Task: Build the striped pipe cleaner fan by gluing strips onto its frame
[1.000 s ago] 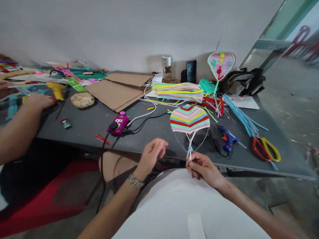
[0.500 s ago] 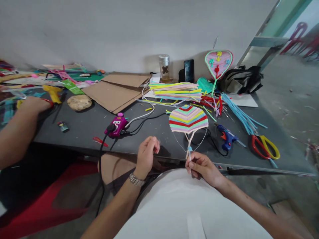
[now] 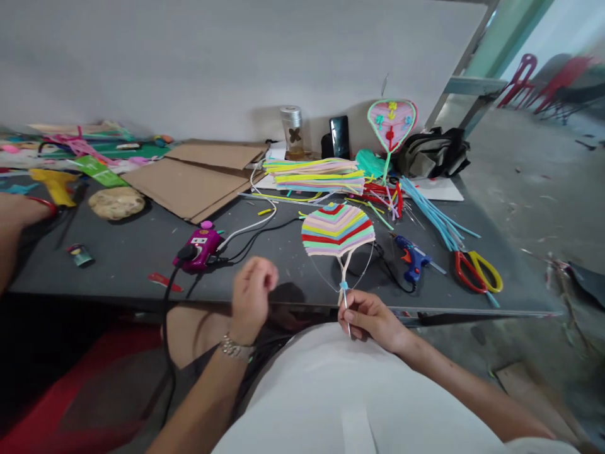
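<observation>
Purple, one socket box (image 3: 201,250) sits left of the left hand (image 3: 253,293); its fingers curl, on what, if anything, I cannot tell. The right hand (image 3: 367,320) pinches one striped fan (image 3: 337,233) by its stem before the table (image 3: 127,249). Behind are one bundle of strips (image 3: 316,175) and a second, pink fan (image 3: 393,126); to the right, one glue gun (image 3: 412,258) and scissors (image 3: 477,272), blades unclear. A co-worker's arm (image 3: 12,221) is cut off at left.

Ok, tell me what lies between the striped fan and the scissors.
In the head view, the blue glue gun and part of its black cord lie between the striped fan and the scissors.
</observation>
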{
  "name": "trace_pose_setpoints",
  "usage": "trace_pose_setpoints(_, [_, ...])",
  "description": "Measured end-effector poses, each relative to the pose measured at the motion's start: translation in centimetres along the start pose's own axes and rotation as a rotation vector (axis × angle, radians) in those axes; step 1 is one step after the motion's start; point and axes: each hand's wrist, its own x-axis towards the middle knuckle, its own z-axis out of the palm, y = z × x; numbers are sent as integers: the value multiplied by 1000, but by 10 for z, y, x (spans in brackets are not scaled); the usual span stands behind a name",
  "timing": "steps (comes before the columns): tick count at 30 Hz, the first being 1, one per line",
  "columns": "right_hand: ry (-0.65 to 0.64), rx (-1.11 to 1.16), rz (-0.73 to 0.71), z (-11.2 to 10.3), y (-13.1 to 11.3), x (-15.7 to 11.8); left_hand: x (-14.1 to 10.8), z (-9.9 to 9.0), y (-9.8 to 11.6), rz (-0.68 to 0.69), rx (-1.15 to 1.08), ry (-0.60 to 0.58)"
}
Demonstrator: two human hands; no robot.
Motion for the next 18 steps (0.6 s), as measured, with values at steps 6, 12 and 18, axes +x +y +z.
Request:
trace_pose_setpoints(6, [-6, 23, -5, 2, 2, 4, 1, -63, 10, 79, 365, 162])
trace_pose_setpoints(12, [-19, 26, 5, 6, 1, 6, -16, -58, 0, 20, 621, 31])
trace_pose_setpoints(18, [-20, 22, 3, 5, 1, 5, 6, 1, -9, 131, 299, -89])
